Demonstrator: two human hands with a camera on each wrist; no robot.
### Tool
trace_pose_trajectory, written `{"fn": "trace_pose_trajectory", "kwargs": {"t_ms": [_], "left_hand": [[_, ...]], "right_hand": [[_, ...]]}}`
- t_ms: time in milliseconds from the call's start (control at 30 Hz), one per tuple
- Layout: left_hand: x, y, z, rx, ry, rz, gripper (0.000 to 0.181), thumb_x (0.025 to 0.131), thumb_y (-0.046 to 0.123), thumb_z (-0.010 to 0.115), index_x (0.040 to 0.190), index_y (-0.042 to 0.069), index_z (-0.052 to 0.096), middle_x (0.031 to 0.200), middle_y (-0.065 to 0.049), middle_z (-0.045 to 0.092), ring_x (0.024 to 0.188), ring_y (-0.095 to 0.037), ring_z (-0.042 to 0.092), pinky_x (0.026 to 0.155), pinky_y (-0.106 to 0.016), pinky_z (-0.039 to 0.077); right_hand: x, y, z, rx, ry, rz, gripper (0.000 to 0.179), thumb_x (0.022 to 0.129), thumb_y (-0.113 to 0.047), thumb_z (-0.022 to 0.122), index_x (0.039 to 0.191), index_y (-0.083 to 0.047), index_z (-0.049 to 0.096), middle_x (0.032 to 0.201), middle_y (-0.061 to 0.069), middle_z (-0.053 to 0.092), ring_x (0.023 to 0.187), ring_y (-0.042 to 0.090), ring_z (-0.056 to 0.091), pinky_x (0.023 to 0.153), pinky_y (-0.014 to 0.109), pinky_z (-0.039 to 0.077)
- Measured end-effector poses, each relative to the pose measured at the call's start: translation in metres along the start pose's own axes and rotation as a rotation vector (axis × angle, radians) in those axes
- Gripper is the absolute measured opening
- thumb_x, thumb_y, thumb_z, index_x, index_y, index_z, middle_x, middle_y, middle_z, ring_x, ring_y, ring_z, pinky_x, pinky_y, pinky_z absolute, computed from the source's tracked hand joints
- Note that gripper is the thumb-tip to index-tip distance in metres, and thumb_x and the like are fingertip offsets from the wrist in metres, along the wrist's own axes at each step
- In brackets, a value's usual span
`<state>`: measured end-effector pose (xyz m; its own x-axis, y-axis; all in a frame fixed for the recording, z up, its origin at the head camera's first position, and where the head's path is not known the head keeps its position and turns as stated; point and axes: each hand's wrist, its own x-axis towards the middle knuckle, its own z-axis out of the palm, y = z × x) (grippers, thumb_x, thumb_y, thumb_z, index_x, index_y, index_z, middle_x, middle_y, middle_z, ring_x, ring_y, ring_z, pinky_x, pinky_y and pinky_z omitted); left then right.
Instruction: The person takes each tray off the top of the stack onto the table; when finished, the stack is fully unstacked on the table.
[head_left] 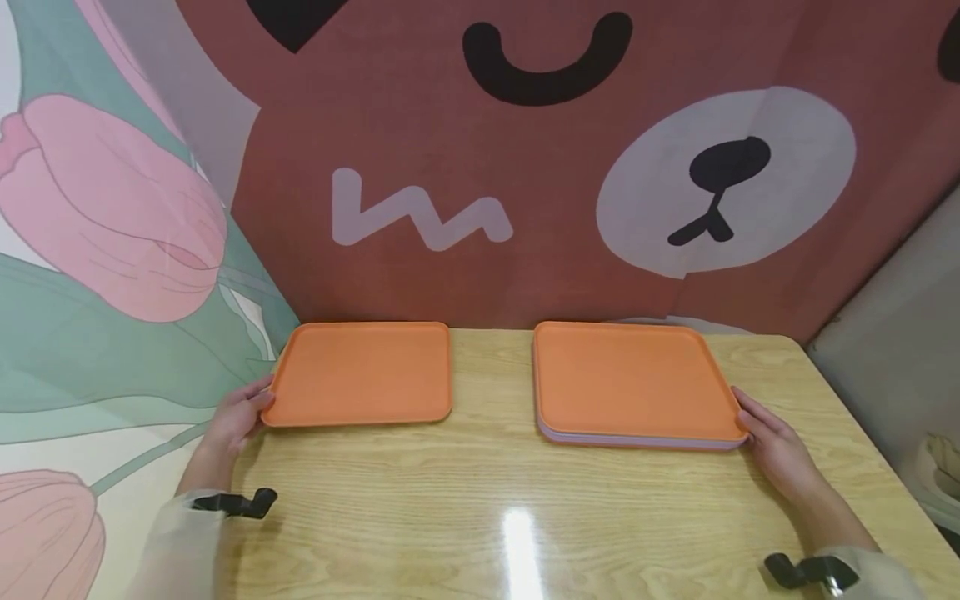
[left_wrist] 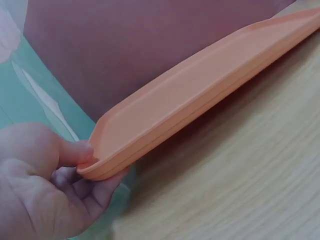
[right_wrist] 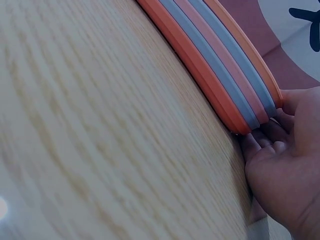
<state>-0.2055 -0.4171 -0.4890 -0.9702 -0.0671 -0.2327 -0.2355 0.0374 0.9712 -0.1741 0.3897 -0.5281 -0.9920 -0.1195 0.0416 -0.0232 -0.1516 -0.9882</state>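
An orange rectangular tray [head_left: 360, 375] is at the left of the table, near the back. My left hand [head_left: 234, 423] pinches its left end, thumb over the rim and fingers beneath. In the left wrist view a seam line runs along the side of this orange tray [left_wrist: 165, 120], and a shadow lies under it. On the right is a stack of trays [head_left: 637, 383] with an orange one on top. The right wrist view shows orange, grey-blue and pink layers in the stack [right_wrist: 220, 65]. My right hand [head_left: 780, 454] grips its near right corner, thumb at the top edge, fingers curled against the lower layers.
The wood-grain table [head_left: 390, 508] reaches back to a brown cloth backdrop [head_left: 420, 283] with a cartoon bear print. A tulip-print cloth [head_left: 112, 350] borders the left side. Between the tray and the stack there is a gap of table.
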Motion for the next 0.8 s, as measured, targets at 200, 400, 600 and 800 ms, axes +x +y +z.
{"fn": "trace_pose_trajectory", "kwargs": {"t_ms": [200, 400, 600, 800], "left_hand": [[0.004, -0.004, 0.007, 0.123, 0.160, -0.092, 0.056, 0.110, 0.017, 0.042, 0.160, 0.002, 0.022, 0.148, -0.015, 0.050, 0.093, 0.007, 0.060, 0.078, -0.013, 0.053], [0.012, 0.002, 0.019, 0.240, 0.321, -0.123, 0.050, 0.109, 0.016, 0.038, 0.158, 0.004, 0.032, 0.161, -0.024, 0.030, 0.144, -0.036, 0.036, 0.112, -0.035, 0.043], [0.017, 0.004, 0.021, 0.268, 0.348, -0.086, 0.048, 0.109, 0.012, 0.038, 0.155, 0.001, 0.036, 0.159, -0.026, 0.033, 0.140, -0.034, 0.040, 0.085, -0.012, 0.048], [0.018, 0.000, 0.019, 0.265, 0.396, -0.086, 0.047, 0.108, 0.011, 0.037, 0.154, 0.001, 0.038, 0.157, -0.026, 0.036, 0.136, -0.030, 0.043, 0.076, -0.007, 0.044]], "right_hand": [[0.001, 0.000, -0.002, -0.009, -0.027, -0.024, 0.053, 0.111, -0.015, 0.039, 0.161, -0.013, 0.022, 0.149, -0.030, 0.042, 0.124, -0.020, 0.044, 0.108, 0.006, 0.028], [0.001, 0.000, -0.002, -0.001, -0.018, -0.027, 0.051, 0.111, -0.016, 0.040, 0.160, -0.016, 0.026, 0.145, -0.033, 0.046, 0.124, -0.021, 0.043, 0.111, 0.005, 0.022], [-0.001, 0.003, -0.002, 0.009, -0.021, -0.035, 0.050, 0.111, -0.015, 0.040, 0.159, -0.017, 0.029, 0.142, -0.035, 0.048, 0.125, -0.020, 0.042, 0.112, 0.006, 0.019], [0.002, 0.002, -0.003, -0.013, -0.020, -0.034, 0.052, 0.111, -0.015, 0.040, 0.161, -0.013, 0.024, 0.147, -0.032, 0.044, 0.125, -0.020, 0.042, 0.112, 0.007, 0.022]]}}
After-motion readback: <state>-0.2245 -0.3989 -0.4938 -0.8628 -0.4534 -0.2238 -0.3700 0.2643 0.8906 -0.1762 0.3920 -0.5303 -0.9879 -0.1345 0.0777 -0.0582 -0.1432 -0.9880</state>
